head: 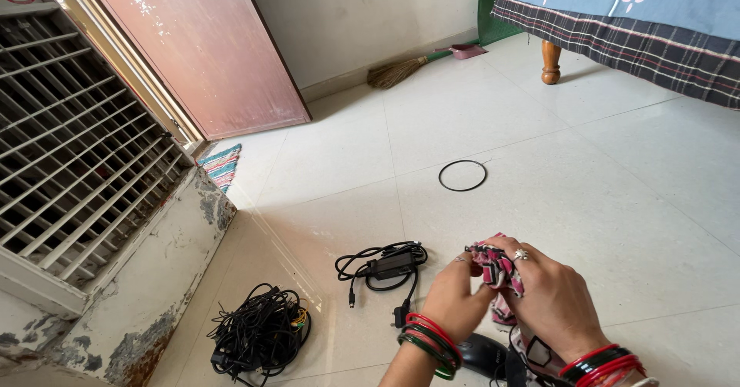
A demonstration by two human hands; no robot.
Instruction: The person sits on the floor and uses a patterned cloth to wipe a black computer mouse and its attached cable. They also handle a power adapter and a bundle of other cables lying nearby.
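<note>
Both hands [501, 291] pinch patterned cloth [497, 267] between fingertips.

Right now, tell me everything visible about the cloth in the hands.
The cloth is soft fabric patterned in pink, black and white, bunched and crumpled. The left hand and right hand hold it together above the tiled floor. A loose end hangs down between the wrists. Its full shape cannot be told.

Black mouse [479, 354] half hidden under wrists; bed [640, 25] cut off
</note>
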